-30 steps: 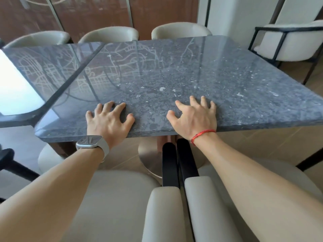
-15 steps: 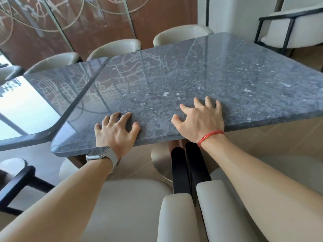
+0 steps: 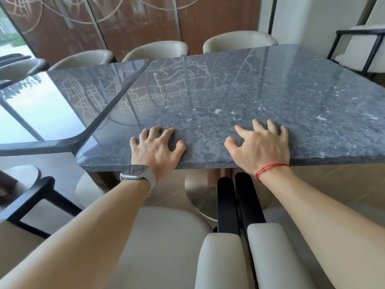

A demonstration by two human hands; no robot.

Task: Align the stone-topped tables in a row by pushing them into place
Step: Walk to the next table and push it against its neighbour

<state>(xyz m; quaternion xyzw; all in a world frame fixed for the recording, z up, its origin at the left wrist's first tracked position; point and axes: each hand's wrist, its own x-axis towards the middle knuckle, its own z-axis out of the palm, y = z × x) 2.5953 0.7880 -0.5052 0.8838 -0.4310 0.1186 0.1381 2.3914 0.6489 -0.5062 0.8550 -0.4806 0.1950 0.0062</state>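
While the left hand (image 3: 155, 150) and right hand (image 3: 260, 147) press wide-spread fingers (image 3: 167, 132) on the stone-topped table (image 3: 260, 86) by its near edge, which juts past the neighbouring table (image 3: 83, 94) alongside, push evenly and forward, I judge, lest it swivel on its pedestal base (image 3: 199, 196).

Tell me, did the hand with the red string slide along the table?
No. The right hand lies just as far below-right of the white fleck in the stone-topped table as before.
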